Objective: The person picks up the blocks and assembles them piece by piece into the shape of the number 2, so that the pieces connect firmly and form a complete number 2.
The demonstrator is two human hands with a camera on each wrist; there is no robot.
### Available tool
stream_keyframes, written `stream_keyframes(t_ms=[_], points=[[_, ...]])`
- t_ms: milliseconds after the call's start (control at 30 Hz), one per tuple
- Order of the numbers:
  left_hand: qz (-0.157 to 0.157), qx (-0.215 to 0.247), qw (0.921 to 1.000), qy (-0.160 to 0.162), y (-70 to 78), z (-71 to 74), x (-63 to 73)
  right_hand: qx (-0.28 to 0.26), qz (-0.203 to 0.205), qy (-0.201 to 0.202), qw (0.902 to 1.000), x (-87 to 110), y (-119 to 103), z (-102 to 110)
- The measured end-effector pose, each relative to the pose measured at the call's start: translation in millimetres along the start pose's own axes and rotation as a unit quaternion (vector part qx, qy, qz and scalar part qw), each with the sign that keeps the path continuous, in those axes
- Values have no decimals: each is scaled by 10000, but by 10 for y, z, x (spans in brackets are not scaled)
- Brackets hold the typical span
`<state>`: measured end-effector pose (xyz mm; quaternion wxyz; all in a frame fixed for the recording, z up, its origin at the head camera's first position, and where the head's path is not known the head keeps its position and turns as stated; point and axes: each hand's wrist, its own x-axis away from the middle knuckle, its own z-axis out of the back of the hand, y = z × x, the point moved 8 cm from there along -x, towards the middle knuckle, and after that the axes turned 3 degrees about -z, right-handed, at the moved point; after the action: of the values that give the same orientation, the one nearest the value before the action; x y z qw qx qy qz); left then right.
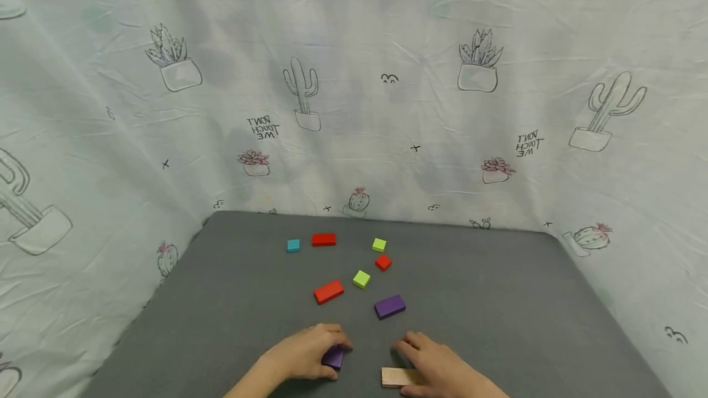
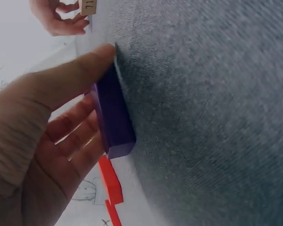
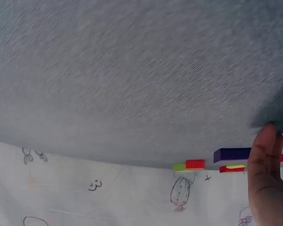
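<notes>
My left hand point(image 1: 310, 352) holds a purple block point(image 2: 114, 113) by its sides, thumb in front and fingers behind, on the grey table. My right hand point(image 1: 437, 364) lies around a plain wooden block point(image 1: 395, 377). Its thumb is at the near side of the wood, while the forward fingers are spread with a gap to the block. In the left wrist view this wooden block point(image 2: 88, 6) carries printed digits. The right wrist view shows the right hand point(image 3: 271, 174) with bent fingers, the wooden block out of sight. Farther forward lies another purple block point(image 1: 389, 306).
Beyond the hands lie a red block point(image 1: 329, 292), another red block point(image 1: 323, 239), a small red cube point(image 1: 383, 262), a green cube point(image 1: 362, 279), another green cube point(image 1: 378, 244) and a blue cube point(image 1: 293, 245). Cactus-patterned cloth point(image 1: 354, 109) walls the grey table point(image 1: 498, 300).
</notes>
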<state>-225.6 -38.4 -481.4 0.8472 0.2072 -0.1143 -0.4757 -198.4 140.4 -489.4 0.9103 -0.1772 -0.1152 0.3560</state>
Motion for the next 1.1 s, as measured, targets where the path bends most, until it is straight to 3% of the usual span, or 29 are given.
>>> stream_keyframes(t_ms=[267, 433, 667, 1100], points=[[-310, 97, 9994, 155, -26, 68, -7, 317, 423, 336, 9980, 5, -92, 5], [-299, 254, 9988, 287, -23, 121, -12, 130, 471, 649, 9967, 87, -47, 99], [-318, 356, 9982, 352, -51, 88, 27, 30, 585, 863, 9945, 138, -14, 139], [-58, 532, 9981, 305, -113, 48, -16, -135, 518, 675, 9963, 119, 8, 160]])
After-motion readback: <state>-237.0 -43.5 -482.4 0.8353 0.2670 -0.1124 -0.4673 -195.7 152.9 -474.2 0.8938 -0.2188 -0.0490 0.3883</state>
